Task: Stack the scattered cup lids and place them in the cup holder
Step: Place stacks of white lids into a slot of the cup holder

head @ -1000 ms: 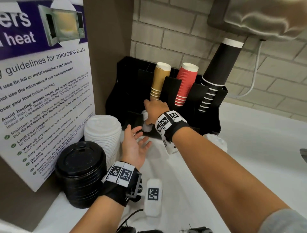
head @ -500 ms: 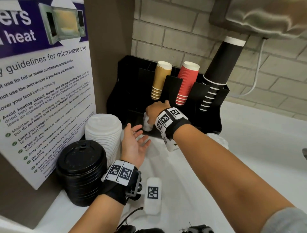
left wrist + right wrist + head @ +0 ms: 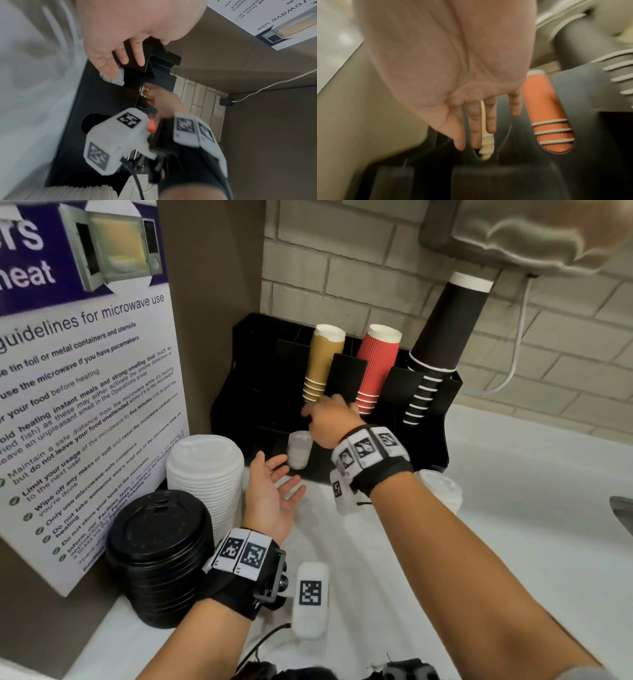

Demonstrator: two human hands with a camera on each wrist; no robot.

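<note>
A small stack of white lids stands in a front slot of the black cup holder; the left wrist view shows the lids there too. My right hand hovers just above them with straight fingers, holding nothing; the right wrist view shows the hand empty over the holder. My left hand is open, palm up, on the counter side of the slot, apart from the lids. A tall stack of white lids and a stack of black lids stand at the left.
Tan cups, red cups and black cups lean out of the holder's back slots. A loose white lid lies on the white counter right of my right wrist. A microwave poster walls the left side.
My right hand has let go of the small white lids in the holder's slot and risen toward the tan cups. The lids stay in the slot. My left hand has barely moved.
</note>
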